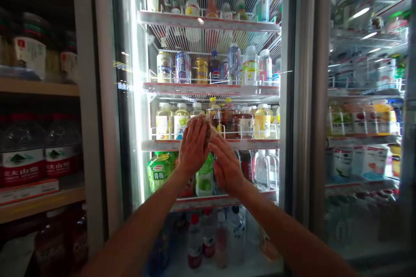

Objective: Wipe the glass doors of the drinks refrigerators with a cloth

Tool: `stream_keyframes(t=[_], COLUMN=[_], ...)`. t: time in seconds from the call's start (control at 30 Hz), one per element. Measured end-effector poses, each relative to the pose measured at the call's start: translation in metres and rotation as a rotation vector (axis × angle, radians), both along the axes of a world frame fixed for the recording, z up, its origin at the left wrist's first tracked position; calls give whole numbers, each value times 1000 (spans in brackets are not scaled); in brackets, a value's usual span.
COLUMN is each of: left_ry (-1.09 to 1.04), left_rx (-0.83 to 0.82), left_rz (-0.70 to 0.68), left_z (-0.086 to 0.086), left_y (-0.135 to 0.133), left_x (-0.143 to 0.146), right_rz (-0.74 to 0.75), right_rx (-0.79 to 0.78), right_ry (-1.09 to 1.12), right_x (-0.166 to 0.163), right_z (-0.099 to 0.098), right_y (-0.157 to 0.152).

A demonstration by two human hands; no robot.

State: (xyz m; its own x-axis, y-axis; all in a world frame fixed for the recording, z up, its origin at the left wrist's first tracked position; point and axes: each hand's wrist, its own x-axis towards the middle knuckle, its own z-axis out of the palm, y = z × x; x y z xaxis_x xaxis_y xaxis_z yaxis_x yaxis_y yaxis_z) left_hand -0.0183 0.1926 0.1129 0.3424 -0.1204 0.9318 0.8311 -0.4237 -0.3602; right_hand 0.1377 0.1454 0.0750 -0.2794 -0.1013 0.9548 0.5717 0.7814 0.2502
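A crumpled pale cloth [212, 129] lies against the glass door [130, 173] of a lit drinks fridge, at the height of the third shelf. My left hand [194, 143] presses on it with fingers extended and close together, covering most of the cloth. Just to the right and slightly lower, my right hand [227, 163] has its straight fingertips on the cloth's lower right edge. Both arms reach up from the bottom of the view. Behind my hands, several bottles are partly hidden, among them green ones [204, 177] and brown ones with yellow caps [214, 114].
Metal door frames [303, 117] stand right of the lit section, with another glass-fronted fridge section [367, 138] beyond. On the left, wooden shelves [39, 87] hold jars and packed red-labelled bottles [22, 156]. Small bottles [195, 240] stand on the fridge floor.
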Motion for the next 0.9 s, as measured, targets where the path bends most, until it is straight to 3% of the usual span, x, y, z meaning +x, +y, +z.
stream_keyframes(t=[0.07,0.13,0.27,0.37,0.47,0.6,0.7,0.83,0.9], left_ry=[-19,22,-94,-261,-254,-264,-264,-256,-254], left_rx=[-27,-70,-104,-117,-105,-109,-123,-115,-116], left_rz=[-50,-38,121,196,216,215,211,221,224], left_z=[-9,-15,-19,-20,-21,-22,-22,-21,-21], left_y=[-1,-4,-10,-8,-5,-4,-5,-6,-6], left_x=[-1,-21,-76,-91,-85,-80,-83,-83,-81], right_rz=[44,1,-229,-377,-409,-177,-80,-365,-532], right_rx=[-44,-98,-109,-25,63,74,46,167,184], right_ry=[15,27,73,119,175,185,360,525,522], right_x=[-26,-47,-74,-77,-63,-34,-2,48,57], right_z=[9,15,28,44,55,52,49,55,55], right_y=[6,14,31,40,41,25,22,46,57])
